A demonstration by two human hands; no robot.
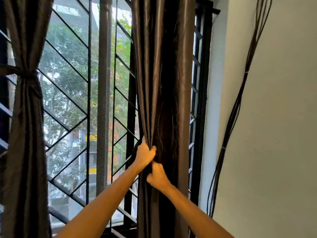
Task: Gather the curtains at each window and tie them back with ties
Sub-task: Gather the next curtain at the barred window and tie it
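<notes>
A dark brown right curtain (163, 74) hangs in long folds at the right side of the window. My left hand (145, 154) is closed on a bunch of its left folds at about waist height of the cloth. Just below and to the right, my right hand (157, 176) grips the same curtain, its fingers tucked into the fabric. The two hands touch each other. At the far left, the left curtain (25, 134) is gathered and cinched by a dark tie (28, 75). No loose tie shows near my hands.
Behind the curtains is a window with a black metal grille (68, 103) and a mesh screen. A white wall (274, 117) stands to the right, with a bundle of black cables (235, 109) running down it.
</notes>
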